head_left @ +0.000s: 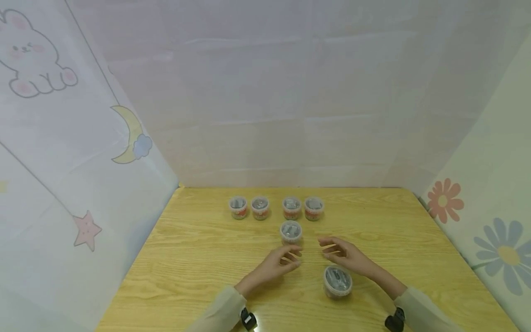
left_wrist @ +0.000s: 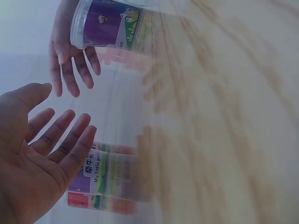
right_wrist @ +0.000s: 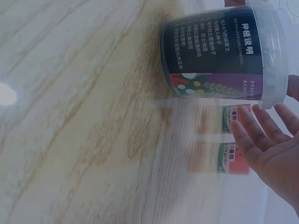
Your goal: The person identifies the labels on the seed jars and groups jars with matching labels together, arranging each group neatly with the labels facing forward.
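My left hand [head_left: 279, 263] hovers over the table with fingers loosely spread, holding nothing. Just beyond its fingertips stands a clear-lidded planting tub [head_left: 291, 229], its purple label [left_wrist: 96, 172] printed "My little garden" in the left wrist view. My right hand [head_left: 347, 256] is also empty, its fingers relaxed and pointing toward the left hand. Closest to me, below the right hand in the head view, stands another tub [head_left: 338, 282] with a grey packet under its lid. In the right wrist view this tub [right_wrist: 215, 53] shows a black and purple label, beside the fingers [right_wrist: 261, 135].
Toward the back of the wooden table [head_left: 186, 258], several red-labelled tubs stand in a row, from the leftmost tub [head_left: 238, 207] to the rightmost tub [head_left: 314, 208]. A pale sheet wall [head_left: 290, 115] rises behind, with patterned walls at both sides.
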{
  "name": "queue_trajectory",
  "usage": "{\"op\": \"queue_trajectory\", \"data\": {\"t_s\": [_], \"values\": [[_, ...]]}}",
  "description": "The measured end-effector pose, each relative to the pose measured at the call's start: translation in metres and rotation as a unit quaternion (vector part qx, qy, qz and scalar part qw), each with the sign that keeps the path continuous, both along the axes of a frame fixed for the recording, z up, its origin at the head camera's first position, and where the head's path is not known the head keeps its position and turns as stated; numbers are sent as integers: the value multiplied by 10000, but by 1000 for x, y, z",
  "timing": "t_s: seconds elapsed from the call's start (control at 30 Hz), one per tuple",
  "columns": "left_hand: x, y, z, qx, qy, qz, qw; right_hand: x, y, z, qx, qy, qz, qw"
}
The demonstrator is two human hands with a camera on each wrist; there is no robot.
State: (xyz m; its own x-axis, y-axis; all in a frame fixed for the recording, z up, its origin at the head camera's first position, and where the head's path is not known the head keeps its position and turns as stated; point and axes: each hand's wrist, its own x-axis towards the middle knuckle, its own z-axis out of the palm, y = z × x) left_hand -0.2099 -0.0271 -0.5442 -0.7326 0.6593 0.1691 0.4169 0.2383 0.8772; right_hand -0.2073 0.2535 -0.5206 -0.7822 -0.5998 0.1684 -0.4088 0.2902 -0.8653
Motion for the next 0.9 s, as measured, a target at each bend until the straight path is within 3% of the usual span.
{"op": "queue_trajectory", "data": {"t_s": [0.37, 0.9], "values": [[4, 4, 2, -39, 57, -216, 9997, 3, 6, 2, 47, -103, 32, 9999], [9, 8, 6, -152, -124, -307, 9993, 7, 9, 3, 22, -252, 219, 9994]]}}
